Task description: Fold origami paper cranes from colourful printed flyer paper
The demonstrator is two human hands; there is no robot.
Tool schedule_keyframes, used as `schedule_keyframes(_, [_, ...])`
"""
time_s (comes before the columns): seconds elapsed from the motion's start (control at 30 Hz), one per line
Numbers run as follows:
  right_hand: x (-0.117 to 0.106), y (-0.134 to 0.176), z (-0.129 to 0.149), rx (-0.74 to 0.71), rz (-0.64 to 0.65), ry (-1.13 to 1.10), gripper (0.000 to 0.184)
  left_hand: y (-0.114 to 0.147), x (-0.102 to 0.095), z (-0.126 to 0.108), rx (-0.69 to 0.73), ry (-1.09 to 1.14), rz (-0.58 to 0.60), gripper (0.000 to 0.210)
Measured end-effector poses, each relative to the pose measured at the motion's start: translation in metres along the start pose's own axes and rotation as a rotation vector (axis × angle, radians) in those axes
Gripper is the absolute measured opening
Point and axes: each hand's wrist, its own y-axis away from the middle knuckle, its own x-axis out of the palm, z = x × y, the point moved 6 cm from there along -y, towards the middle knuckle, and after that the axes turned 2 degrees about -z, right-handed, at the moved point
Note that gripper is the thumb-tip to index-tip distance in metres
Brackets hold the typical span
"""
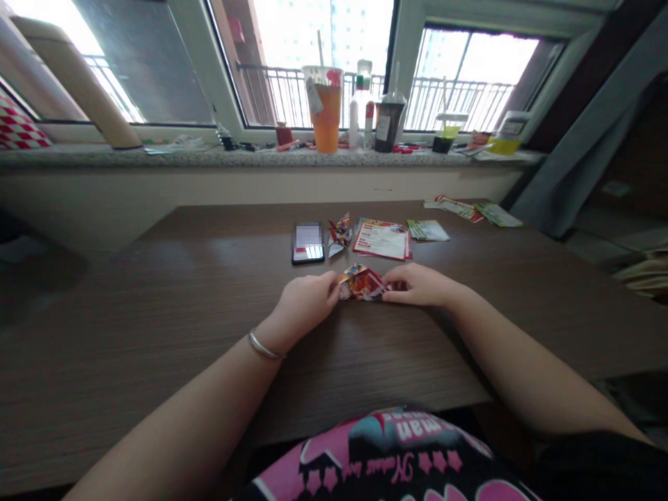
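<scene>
A folded piece of printed paper (pixel 361 282), red and multicoloured, lies on the brown table (pixel 209 390) between my hands. My left hand (pixel 312 296) pinches its left corner. At the right corner, my right hand (pixel 415 284) grips the paper between thumb and fingers. Just beyond it stands a folded paper figure (pixel 339 235) with pointed parts, in similar print. A phone (pixel 307 243) with a lit screen lies left of that figure. To the right is a stack of printed leaflets (pixel 383 239) with red borders.
Green-and-white cards (pixel 428 230) lie right of the leaflets, and more printed sheets (pixel 459 208) sit at the table's far right. The stone windowsill (pixel 209 158) holds an orange drink cup (pixel 326 111), a dark cup (pixel 389 122), bottles and small items. A grey curtain (pixel 579 139) hangs at right.
</scene>
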Motion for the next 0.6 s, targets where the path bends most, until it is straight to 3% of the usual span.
schedule_keyframes(0.23, [0.001, -0.004, -0.014, 0.148, -0.151, 0.002, 0.026, -0.004, 0.005, 0.000, 0.037, 0.099, 0.000, 0.032])
schedule_keyframes(0.4, [0.003, -0.006, -0.019, 0.165, -0.171, -0.031, 0.029, -0.002, 0.005, 0.004, -0.040, 0.161, -0.040, 0.027])
schedule_keyframes(0.6, [0.003, -0.005, -0.022, 0.211, -0.217, -0.064, 0.032, 0.001, 0.003, 0.001, 0.004, 0.171, -0.067, 0.049])
